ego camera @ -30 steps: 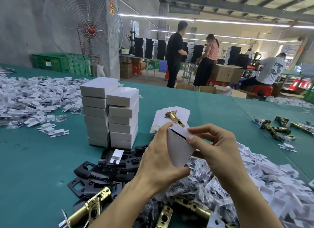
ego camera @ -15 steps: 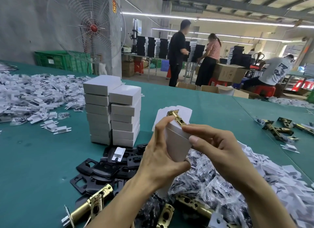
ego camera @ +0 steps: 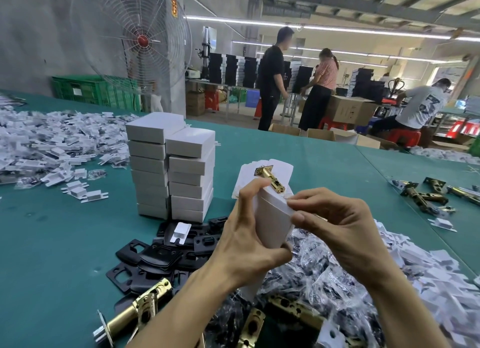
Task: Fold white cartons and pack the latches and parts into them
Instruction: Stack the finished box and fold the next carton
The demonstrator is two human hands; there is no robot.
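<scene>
Item in hand: one white carton (ego camera: pixel 272 217), held upright above the near edge of the green table (ego camera: pixel 52 243); left hand (ego camera: pixel 246 246) wrapped round its left side and lower end, fingers curled; right hand (ego camera: pixel 337 228) pinching its upper right edge with curled fingertips. Behind the carton: a fan of flat carton blanks (ego camera: pixel 284 168) with one brass latch (ego camera: pixel 270 178) lying on top. Left of that: two stacks of folded cartons (ego camera: pixel 171 171), touching each other. Before the stacks: a heap of black plates (ego camera: pixel 153 259), a small white insert (ego camera: pixel 180 232) resting on it. Near left corner: a second brass latch (ego camera: pixel 135 311). Under the hands: bagged parts (ego camera: pixel 311 282) in clear plastic. Right: a heap of white inserts (ego camera: pixel 428 269); further latches (ego camera: pixel 420 194) well apart beyond it. Far left: a large spread of white inserts (ego camera: pixel 39 140).
</scene>
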